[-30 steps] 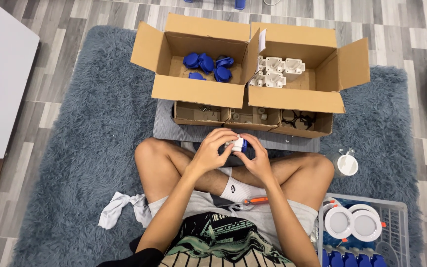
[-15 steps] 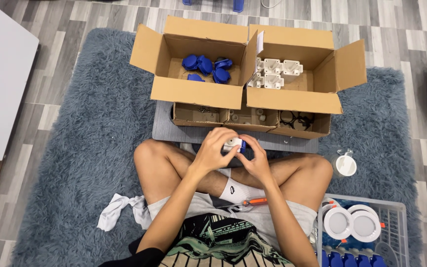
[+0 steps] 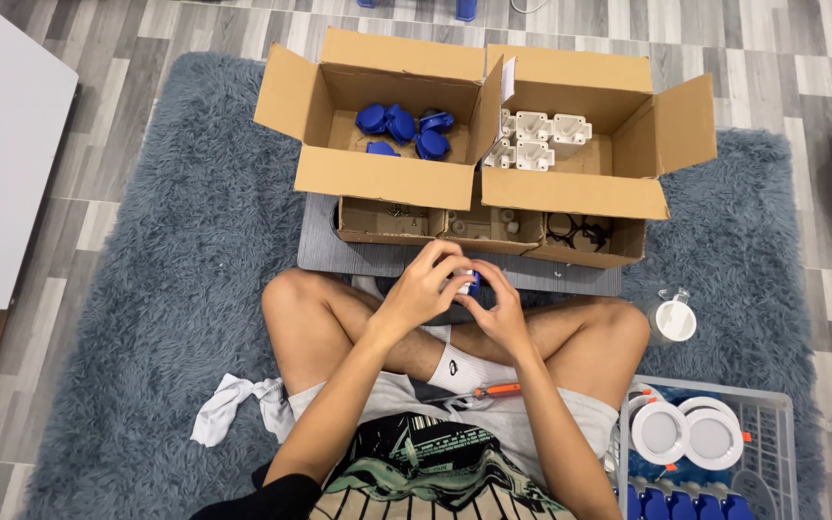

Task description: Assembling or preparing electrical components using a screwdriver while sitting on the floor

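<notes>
Both hands meet over the crossed legs, just in front of the grey board (image 3: 570,277). The left hand (image 3: 423,287) and right hand (image 3: 499,306) curl their fingers closed around a small blue-and-white part (image 3: 470,282), mostly hidden by the fingers. Beyond the board stand two open boxes: the left box (image 3: 377,178) holds blue caps (image 3: 402,125), the right box (image 3: 570,193) white housings (image 3: 536,140). Right of the board lies a white disc (image 3: 675,321); nearer, a basket (image 3: 772,414) and an orange screwdriver (image 3: 493,391)
</notes>
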